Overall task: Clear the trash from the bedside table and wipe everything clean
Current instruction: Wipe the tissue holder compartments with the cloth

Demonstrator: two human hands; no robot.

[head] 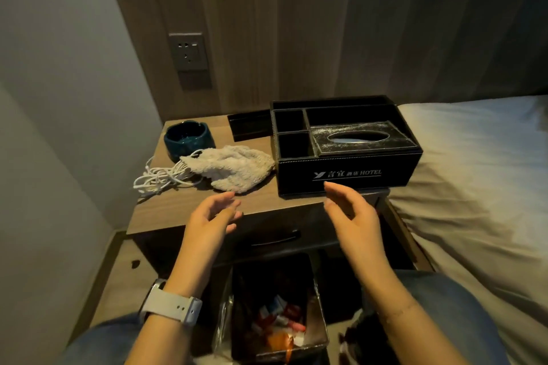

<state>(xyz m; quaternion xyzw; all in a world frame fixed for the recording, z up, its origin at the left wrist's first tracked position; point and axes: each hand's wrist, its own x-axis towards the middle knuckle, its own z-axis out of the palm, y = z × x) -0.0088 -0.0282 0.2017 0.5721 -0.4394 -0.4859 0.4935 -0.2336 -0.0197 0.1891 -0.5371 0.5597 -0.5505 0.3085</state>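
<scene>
The wooden bedside table [166,210] carries a crumpled white cloth [234,167], a coiled white cable [160,179], a dark teal ashtray [189,139] and a black hotel organizer box [347,170] with a tissue slot. My left hand [212,219] hovers over the table's front edge just below the cloth, fingers relaxed and empty. In front of the box, my right hand [351,210] is held up with fingers straight, holding nothing. Below the table, between my knees, a dark trash bin [317,305] holds several colourful wrappers.
A small black tray [249,127] lies at the table's back, behind the cloth. A wall socket [188,52] sits above the table. The bed [474,172] with white sheets runs along the right. The drawer with its handle [274,238] is below the tabletop.
</scene>
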